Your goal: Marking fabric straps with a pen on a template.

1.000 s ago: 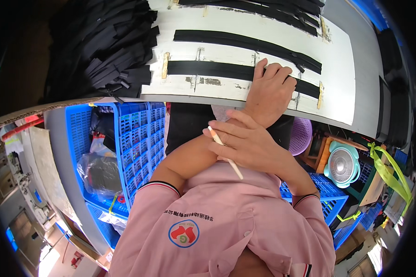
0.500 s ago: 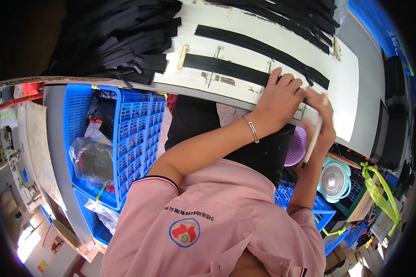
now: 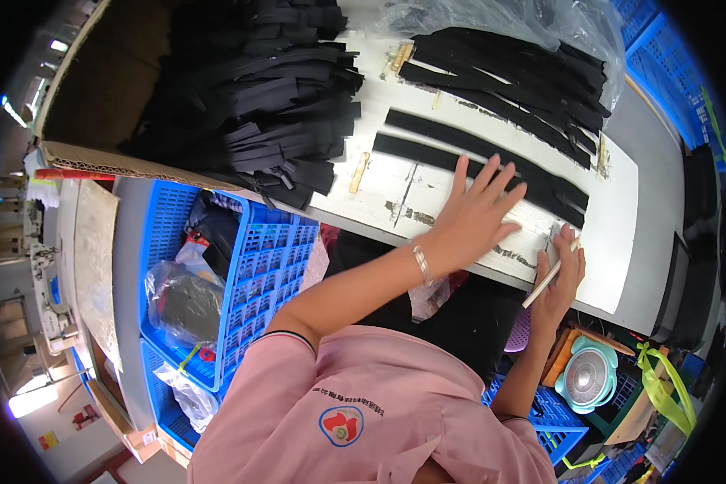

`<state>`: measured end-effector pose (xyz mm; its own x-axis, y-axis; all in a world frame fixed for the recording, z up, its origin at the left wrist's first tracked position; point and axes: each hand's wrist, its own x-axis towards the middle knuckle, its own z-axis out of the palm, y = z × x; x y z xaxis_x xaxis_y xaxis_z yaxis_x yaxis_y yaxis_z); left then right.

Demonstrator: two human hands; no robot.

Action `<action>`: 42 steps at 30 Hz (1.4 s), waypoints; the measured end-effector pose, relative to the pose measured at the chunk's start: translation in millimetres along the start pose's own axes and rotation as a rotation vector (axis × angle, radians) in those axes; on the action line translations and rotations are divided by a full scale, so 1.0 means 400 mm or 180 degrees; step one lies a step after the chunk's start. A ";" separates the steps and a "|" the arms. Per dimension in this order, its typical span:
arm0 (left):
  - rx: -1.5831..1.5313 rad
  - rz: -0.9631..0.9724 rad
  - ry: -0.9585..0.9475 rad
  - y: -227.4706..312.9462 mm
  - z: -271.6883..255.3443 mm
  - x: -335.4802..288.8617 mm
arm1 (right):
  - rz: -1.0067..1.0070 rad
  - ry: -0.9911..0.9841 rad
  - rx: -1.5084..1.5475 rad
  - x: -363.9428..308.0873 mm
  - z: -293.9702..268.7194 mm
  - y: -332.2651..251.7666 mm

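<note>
Two flat black strips, zipper-like, lie side by side on the white board [image 3: 613, 266]: the far strip [image 3: 440, 131] and the near strip [image 3: 418, 152]. My left hand [image 3: 477, 214] is open with its fingers spread, the fingertips over the near strip and partly hiding it. By the board's front edge, to the right, my right hand [image 3: 563, 278] is closed around a thin white pen-like stick [image 3: 547, 284], which slants down to the left. The right fingertips are close to the near strip's right end. Dark marks and short yellowish tape pieces [image 3: 360, 173] show on the board.
A large heap of black strips [image 3: 274, 105] fills an open cardboard box [image 3: 97, 157] at the left. More strips [image 3: 508, 77] lie at the back beside clear plastic [image 3: 524, 20]. Blue crates [image 3: 270, 258] stand below the table's left side. A turquoise fan [image 3: 586, 375] sits lower right.
My left hand has spread its fingers and shifted over the strips. The right hand has come apart from it, still holding the stick. The two strips now lie closer together. The view has shifted.
</note>
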<state>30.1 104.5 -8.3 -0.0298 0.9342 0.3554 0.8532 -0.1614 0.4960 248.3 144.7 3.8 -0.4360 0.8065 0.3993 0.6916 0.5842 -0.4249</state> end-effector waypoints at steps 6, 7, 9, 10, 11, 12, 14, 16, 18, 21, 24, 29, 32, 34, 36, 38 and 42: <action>-0.0255 -0.0079 0.0277 -0.079 -0.027 0.069 | 0.0245 0.0257 -0.0086 0.004 0.029 -0.001; -0.0220 -0.0114 0.0295 -0.070 -0.059 0.045 | 0.0191 0.0328 -0.0151 0.001 0.030 0.004; -0.0065 -0.0223 0.0398 -0.068 -0.117 -0.028 | 0.0164 0.0402 -0.0204 0.000 0.035 0.006; 0.0049 -0.0285 0.0478 -0.071 -0.145 -0.071 | 0.0052 0.0445 -0.0253 0.003 0.035 0.006; 0.0261 -0.0422 0.0470 -0.081 -0.172 -0.114 | -0.0062 0.0488 -0.0309 0.006 0.036 0.008; 0.0481 -0.0561 0.0465 -0.097 -0.196 -0.158 | -0.0030 0.0498 -0.0307 0.005 0.039 0.013; 0.1133 -0.0783 0.0493 -0.137 -0.254 -0.230 | -0.0050 0.0499 -0.0299 0.003 0.039 0.019; 0.1626 -0.0954 0.0683 -0.187 -0.301 -0.279 | -0.0062 0.0532 -0.0286 0.005 0.040 0.016; 0.1734 -0.1004 0.0599 -0.220 -0.334 -0.295 | -0.0067 0.0568 -0.0298 0.002 0.043 0.021; 0.1826 -0.1009 0.0612 -0.223 -0.357 -0.275 | -0.0082 0.0592 -0.0322 -0.002 0.045 0.024; 0.1532 -0.0768 0.0847 -0.234 -0.361 -0.247 | -0.0090 0.0623 -0.0309 0.002 0.044 0.019; 0.1663 -0.1088 0.0815 -0.220 -0.358 -0.251 | -0.0098 0.0640 -0.0316 0.001 0.049 0.014; 0.2250 -0.1352 0.0521 -0.216 -0.368 -0.290 | -0.0099 0.0636 -0.0330 0.000 0.052 0.016; 0.1950 -0.1306 0.0655 -0.215 -0.384 -0.298 | -0.0114 0.0664 -0.0331 -0.001 0.053 0.022; 0.1647 -0.1129 0.0893 -0.227 -0.401 -0.289 | -0.0128 0.0692 -0.0316 -0.004 0.056 0.029; 0.1598 -0.1021 0.1023 -0.242 -0.403 -0.277 | -0.0151 0.0696 -0.0331 -0.003 0.052 0.032; 0.1332 -0.0745 0.1460 -0.230 -0.354 -0.207 | -0.0170 0.0751 -0.0305 0.001 0.052 0.036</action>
<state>-119.6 -2.9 28.8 -0.3789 0.6845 0.6228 0.9247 0.2530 0.2845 245.9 155.4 -18.9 -0.3347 0.7246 0.6024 0.7275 0.6051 -0.3236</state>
